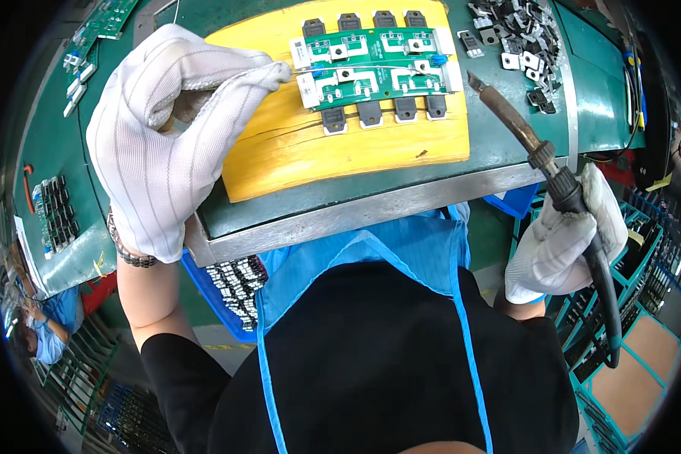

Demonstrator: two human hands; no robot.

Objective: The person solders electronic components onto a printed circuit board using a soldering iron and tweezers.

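My left hand (163, 125), in a white striped glove, is closed in a pinch beside the circuit boards; whatever lies between its fingertips is too fine to make out. My right hand (564, 246), also gloved, holds a soldering iron (560, 181) by its dark handle, the brown tip pointing up and left, apart from the boards. Two green circuit boards (371, 47) lie edge to edge on a yellow block (340, 163). Black flat components (369, 112) stick out along their far and near edges, and white strips (446, 76) sit at their ends.
Loose black and silver components (518, 45) are heaped at the far right of the green table (499, 129). A metal edge (371, 217) runs along its front. More boards (91, 45) lie far left, with component rows (55, 216) nearer. A blue bin (231, 295) holds parts below.
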